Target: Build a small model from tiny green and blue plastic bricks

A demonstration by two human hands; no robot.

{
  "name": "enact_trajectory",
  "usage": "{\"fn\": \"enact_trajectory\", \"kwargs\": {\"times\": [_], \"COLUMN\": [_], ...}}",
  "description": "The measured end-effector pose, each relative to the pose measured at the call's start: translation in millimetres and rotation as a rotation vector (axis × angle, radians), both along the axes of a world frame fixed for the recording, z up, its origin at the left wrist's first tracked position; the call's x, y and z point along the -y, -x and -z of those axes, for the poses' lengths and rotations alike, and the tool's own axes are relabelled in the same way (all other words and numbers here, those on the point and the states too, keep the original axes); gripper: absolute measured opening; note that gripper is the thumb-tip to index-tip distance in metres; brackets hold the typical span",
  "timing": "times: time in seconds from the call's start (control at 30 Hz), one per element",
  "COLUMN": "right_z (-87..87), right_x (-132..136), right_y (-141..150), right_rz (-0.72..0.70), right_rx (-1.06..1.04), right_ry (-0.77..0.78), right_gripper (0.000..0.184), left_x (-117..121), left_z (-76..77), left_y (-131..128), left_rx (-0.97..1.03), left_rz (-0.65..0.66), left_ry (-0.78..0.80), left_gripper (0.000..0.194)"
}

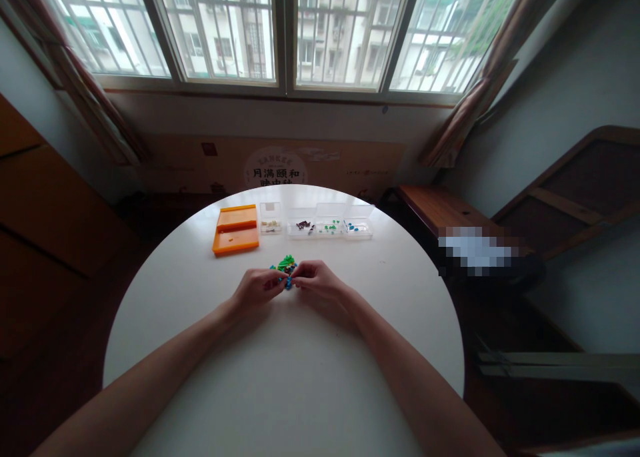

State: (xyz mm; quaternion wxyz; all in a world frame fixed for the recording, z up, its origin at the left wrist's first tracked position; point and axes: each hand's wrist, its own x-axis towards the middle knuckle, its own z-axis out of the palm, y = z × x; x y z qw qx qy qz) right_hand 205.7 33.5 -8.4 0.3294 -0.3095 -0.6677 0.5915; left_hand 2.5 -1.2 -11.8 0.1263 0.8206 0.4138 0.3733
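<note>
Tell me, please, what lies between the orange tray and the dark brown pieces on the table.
In the head view, a small clear box holding pale pieces lies between the orange tray and the dark brown pieces.

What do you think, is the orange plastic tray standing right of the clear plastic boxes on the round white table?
Wrong side: in the head view, the orange plastic tray is left of the clear plastic boxes on the round white table.
</note>
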Motion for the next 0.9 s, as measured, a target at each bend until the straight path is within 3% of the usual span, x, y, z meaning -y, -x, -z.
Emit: {"fn": "enact_trajectory", "kwargs": {"times": [0.9], "right_z": [0.8], "right_x": [-0.2], "right_y": [0.7], "right_rz": [-0.007], "right_rx": [-0.018], "right_ry": [-0.023], "right_gripper": [0.024], "left_x": [0.4], "left_z": [-1.8], "left_y": [-0.6], "left_rx": [-0.017], "left_rz": [-0.002], "left_ry": [0.018], "left_gripper": [0.02]}}
